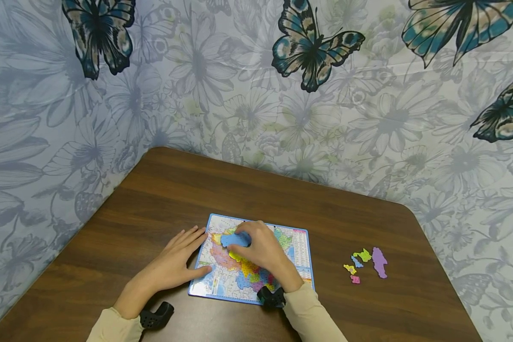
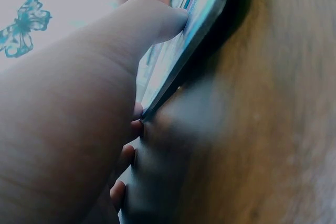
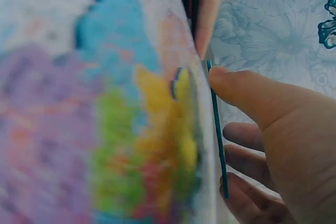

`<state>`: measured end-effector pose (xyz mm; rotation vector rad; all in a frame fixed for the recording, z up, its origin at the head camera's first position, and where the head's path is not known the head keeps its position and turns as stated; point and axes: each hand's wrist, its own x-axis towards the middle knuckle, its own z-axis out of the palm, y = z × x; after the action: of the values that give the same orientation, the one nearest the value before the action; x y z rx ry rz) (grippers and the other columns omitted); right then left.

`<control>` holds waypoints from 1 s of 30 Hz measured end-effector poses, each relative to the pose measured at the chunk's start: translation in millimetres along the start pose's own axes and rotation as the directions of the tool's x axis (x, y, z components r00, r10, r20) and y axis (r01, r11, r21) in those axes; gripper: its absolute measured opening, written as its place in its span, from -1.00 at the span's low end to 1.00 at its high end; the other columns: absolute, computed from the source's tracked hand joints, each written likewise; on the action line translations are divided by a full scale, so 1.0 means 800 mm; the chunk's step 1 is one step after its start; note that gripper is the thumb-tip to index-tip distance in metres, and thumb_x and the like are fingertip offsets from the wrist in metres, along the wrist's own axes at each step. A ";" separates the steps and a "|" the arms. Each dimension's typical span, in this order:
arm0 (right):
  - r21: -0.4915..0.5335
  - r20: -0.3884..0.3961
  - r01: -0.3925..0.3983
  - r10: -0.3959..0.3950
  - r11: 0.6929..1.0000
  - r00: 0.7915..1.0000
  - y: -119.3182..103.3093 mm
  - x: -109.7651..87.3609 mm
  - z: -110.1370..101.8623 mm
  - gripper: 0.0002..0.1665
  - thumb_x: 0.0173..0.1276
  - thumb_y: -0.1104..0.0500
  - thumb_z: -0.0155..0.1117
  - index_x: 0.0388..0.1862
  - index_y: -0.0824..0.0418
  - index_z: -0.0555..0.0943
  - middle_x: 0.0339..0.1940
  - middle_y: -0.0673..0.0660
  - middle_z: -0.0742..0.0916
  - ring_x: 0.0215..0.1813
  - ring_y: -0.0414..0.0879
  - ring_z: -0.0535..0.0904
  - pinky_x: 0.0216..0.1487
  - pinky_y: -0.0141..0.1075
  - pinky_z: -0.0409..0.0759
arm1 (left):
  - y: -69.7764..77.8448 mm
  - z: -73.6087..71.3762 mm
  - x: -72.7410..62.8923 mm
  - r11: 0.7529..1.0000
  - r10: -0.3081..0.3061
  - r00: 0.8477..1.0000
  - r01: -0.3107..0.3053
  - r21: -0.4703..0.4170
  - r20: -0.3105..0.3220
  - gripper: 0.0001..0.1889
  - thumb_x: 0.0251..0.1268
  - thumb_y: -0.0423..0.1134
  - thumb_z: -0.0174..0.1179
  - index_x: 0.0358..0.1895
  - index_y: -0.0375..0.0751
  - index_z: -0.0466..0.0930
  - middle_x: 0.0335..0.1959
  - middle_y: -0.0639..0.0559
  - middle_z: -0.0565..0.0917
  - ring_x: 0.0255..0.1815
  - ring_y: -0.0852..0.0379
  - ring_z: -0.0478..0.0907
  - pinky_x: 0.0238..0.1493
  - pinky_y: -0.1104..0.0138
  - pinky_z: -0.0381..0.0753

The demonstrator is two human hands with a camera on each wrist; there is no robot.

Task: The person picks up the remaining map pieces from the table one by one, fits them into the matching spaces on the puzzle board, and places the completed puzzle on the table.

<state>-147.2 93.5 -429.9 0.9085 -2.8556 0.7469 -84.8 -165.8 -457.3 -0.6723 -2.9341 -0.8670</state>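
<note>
A map puzzle board (image 1: 301, 266) with a blue rim lies on the table, its colored regions partly covered by my right hand. Above its upper left part, my right hand (image 1: 265, 249) pinches a blue puzzle piece (image 1: 235, 240) between thumb and fingers. The right wrist view shows that piece (image 3: 218, 129) edge-on, as a thin strip apart from the board's face. At the board's left edge rests my left hand (image 1: 175, 261), fingers extended and thumb spread. In the left wrist view its thumb (image 2: 170, 24) touches the board (image 2: 210, 14) near the edge.
Right of the board lie loose puzzle pieces: a long purple one (image 1: 379, 262), a green one (image 1: 365, 255), and small blue (image 1: 356, 261), yellow (image 1: 350, 269) and pink (image 1: 356, 280) ones. The brown table (image 1: 188, 175) meets a butterfly-patterned wall covering (image 1: 248, 114) behind.
</note>
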 end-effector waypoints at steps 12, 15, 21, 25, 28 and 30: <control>-0.014 0.029 -0.021 0.022 1.000 0.999 -0.011 0.013 0.005 -0.49 0.29 -0.21 0.51 0.05 0.09 0.75 0.09 0.02 0.79 0.14 -0.01 0.65 0.15 -0.14 0.68 | -0.003 0.003 -0.002 1.000 0.004 1.000 -0.004 -0.007 0.002 -0.06 0.30 0.28 0.31 0.55 -0.31 0.32 0.61 -0.19 0.27 0.65 -0.26 0.11 0.61 -0.22 0.01; -0.023 0.031 -0.025 0.026 0.999 0.999 -0.013 0.015 0.010 -0.48 0.30 -0.22 0.50 0.06 0.09 0.75 0.09 0.01 0.79 0.14 -0.01 0.65 0.15 -0.14 0.68 | -0.003 0.004 -0.003 1.000 0.003 1.000 -0.003 -0.014 0.000 -0.06 0.29 0.28 0.31 0.55 -0.30 0.31 0.61 -0.18 0.27 0.65 -0.26 0.10 0.61 -0.23 0.01; -0.038 0.028 -0.014 0.015 0.999 1.000 -0.016 0.018 0.013 -0.50 0.30 -0.21 0.50 0.04 0.07 0.76 0.08 0.00 0.79 0.18 0.00 0.64 0.19 -0.13 0.67 | -0.002 0.002 -0.002 1.000 0.007 1.000 -0.007 -0.014 0.001 -0.07 0.30 0.27 0.31 0.55 -0.28 0.31 0.62 -0.18 0.26 0.66 -0.25 0.10 0.61 -0.23 0.00; -0.053 0.023 -0.017 0.018 0.998 1.000 -0.018 0.018 0.015 -0.50 0.30 -0.23 0.49 0.03 0.07 0.76 0.08 0.00 0.79 0.21 0.00 0.63 0.23 -0.12 0.65 | -0.002 0.002 -0.002 1.000 0.006 1.000 -0.006 -0.014 0.003 -0.07 0.31 0.28 0.30 0.56 -0.27 0.30 0.62 -0.17 0.25 0.66 -0.25 0.09 0.61 -0.23 0.00; -0.057 0.022 -0.017 0.018 0.998 1.000 -0.019 0.019 0.016 -0.50 0.30 -0.23 0.48 0.04 0.06 0.76 0.08 0.00 0.79 0.22 0.00 0.63 0.23 -0.12 0.65 | -0.002 0.002 -0.002 1.000 0.006 1.000 -0.006 -0.016 0.000 -0.07 0.31 0.28 0.30 0.56 -0.27 0.30 0.62 -0.17 0.26 0.66 -0.25 0.09 0.61 -0.23 0.00; -0.050 0.026 -0.012 0.014 0.999 1.000 -0.019 0.019 0.015 -0.49 0.31 -0.23 0.48 0.05 0.07 0.76 0.10 0.00 0.78 0.22 0.00 0.63 0.23 -0.12 0.65 | -0.002 0.001 -0.002 1.000 0.009 1.000 -0.009 -0.013 -0.003 -0.08 0.31 0.27 0.31 0.56 -0.27 0.31 0.62 -0.18 0.26 0.66 -0.25 0.09 0.61 -0.23 0.00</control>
<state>-150.3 69.0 -431.4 0.9009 -2.8917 0.6663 -84.0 -166.9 -459.2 -0.6834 -2.9233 -0.8859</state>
